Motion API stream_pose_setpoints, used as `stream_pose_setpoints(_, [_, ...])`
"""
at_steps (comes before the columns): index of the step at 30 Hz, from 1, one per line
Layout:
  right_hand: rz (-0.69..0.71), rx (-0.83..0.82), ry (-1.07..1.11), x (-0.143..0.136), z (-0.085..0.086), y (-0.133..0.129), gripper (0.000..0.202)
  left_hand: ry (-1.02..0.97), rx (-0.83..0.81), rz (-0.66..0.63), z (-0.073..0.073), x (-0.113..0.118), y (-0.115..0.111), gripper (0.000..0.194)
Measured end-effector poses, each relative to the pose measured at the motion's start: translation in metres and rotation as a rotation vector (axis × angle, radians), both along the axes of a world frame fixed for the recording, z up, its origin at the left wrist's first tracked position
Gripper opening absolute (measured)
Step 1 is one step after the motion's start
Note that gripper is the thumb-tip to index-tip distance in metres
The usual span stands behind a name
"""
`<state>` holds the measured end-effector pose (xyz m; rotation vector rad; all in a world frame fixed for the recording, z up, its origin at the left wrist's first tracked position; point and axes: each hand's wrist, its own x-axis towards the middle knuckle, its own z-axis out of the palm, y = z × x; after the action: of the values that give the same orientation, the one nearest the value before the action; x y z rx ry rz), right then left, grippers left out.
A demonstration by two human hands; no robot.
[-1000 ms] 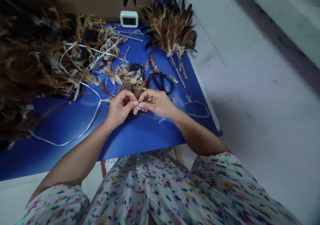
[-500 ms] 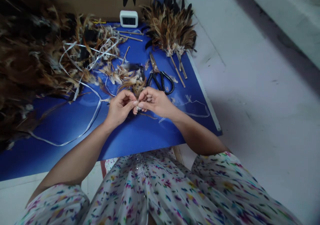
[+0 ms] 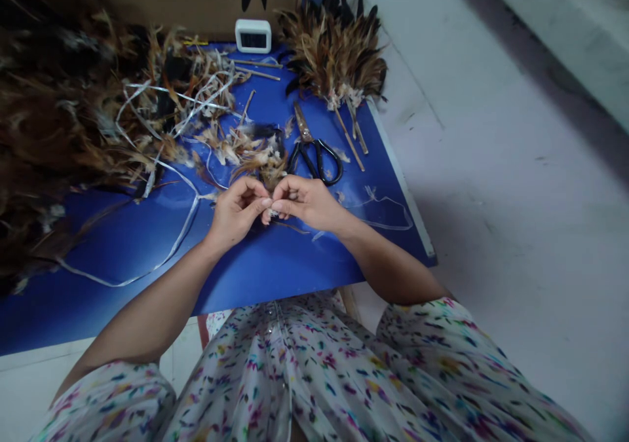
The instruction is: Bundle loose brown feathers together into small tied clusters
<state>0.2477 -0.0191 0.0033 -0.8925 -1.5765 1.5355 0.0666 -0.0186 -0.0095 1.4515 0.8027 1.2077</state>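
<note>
My left hand (image 3: 239,211) and my right hand (image 3: 307,201) meet over the blue table, thumb tips almost touching. Both pinch the pale quill end of a small feather bunch (image 3: 261,167); its brown and cream plumes spread away from me beyond my fingers. Most of the gripped part is hidden by the fingers. Black-handled scissors (image 3: 314,154) with rusty blades lie just beyond my right hand. A thin clear strip (image 3: 388,224) trails on the table to the right of my right wrist.
A large heap of brown feathers (image 3: 73,134) covers the left side, with white ribbon (image 3: 184,229) looping from it. Finished-looking feather bundles on sticks (image 3: 339,49) lie back right. A white digital clock (image 3: 253,36) stands before a cardboard box (image 3: 196,10). Loose sticks (image 3: 258,73) lie nearby.
Hardly anything differs. The fingers of my right hand have shifted very slightly, while both hands keep their pinch at the same spot.
</note>
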Motion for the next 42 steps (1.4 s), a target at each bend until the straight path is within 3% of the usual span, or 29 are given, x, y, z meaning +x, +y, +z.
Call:
stream_pose_setpoints(8, [-0.069,0.006,0.04,-0.0042,0.0002,-0.0018,0.034,-0.016,0.02,0.043,0.0001,0.0009,-0.0002,0.029])
stream_pose_setpoints(26, [0.03,-0.013,0.058,-0.0026,0.0059,-0.0016,0.033,-0.013,0.066,0.064,0.0012,0.0006,0.0004,0.032])
stream_pose_setpoints(42, [-0.053,0.024,0.086,-0.0071,0.0028,-0.0042,0.039,-0.062,0.031,0.101,0.0028,0.0011,-0.0003,0.032])
